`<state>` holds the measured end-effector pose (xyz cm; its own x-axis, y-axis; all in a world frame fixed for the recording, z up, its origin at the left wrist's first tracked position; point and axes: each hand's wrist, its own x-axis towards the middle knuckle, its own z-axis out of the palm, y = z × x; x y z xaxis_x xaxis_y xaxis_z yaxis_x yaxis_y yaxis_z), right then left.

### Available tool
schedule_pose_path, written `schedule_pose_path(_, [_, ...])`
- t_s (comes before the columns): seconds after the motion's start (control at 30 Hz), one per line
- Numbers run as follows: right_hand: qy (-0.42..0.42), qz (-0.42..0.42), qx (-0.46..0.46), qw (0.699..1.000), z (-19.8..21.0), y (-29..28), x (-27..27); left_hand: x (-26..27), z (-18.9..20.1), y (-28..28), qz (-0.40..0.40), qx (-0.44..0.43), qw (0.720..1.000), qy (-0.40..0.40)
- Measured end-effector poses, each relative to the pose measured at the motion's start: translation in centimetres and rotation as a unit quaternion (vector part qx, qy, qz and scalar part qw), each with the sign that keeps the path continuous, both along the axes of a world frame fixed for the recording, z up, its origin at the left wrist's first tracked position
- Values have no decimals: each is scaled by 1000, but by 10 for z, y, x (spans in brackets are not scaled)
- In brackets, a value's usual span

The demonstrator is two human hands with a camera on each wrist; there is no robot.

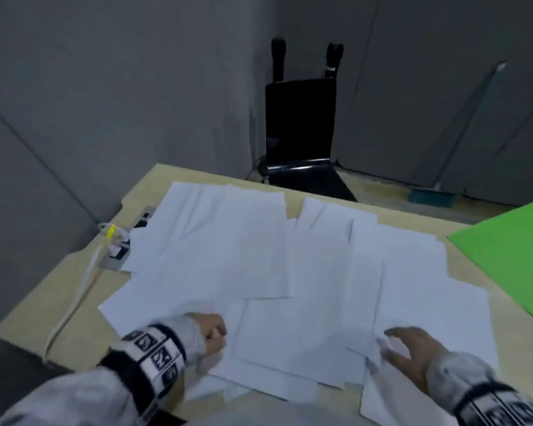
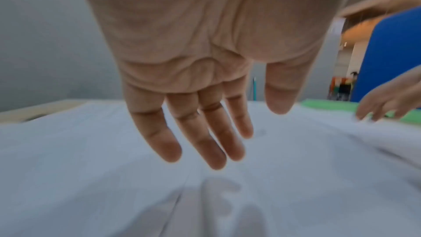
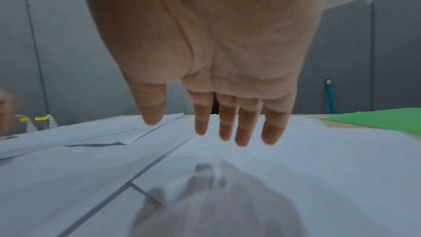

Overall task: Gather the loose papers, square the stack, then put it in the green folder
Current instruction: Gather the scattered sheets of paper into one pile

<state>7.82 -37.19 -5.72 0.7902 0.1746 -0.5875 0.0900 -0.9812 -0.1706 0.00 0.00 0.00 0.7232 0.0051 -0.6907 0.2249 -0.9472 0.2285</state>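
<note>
Several loose white papers lie spread and overlapping across the light wooden table. The green folder lies shut at the table's right edge, beside the papers. My left hand is over the near left sheets; the left wrist view shows the left hand with straight fingers just above the papers, holding nothing. My right hand is spread over the near right sheets; the right wrist view shows the right hand empty, its shadow on the papers. The folder lies beyond to the right.
A grey power strip with a white cable and a yellow tag sits at the table's left, partly under the papers. A black chair stands behind the far edge. Grey partitions enclose the space, and a teal broom leans at the back right.
</note>
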Motion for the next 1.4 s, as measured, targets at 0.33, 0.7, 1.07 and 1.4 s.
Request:
schedule_pose_path(0.33, [0,-182,-90,979,-52,59,25,73,-59,-18,31,31,998,-34])
schedule_pose_path(0.7, [-111,-291,184,932,-41,91,27,60,-99,-29,27,113,993,14])
schedule_pose_path(1.07, [-208,-523,-34,826,-55,40,51,70,-91,-1,56,152,987,-14])
schedule_pose_path(1.4, [-40,-430,144,890,-50,82,68,73,-70,1,16,133,991,-10])
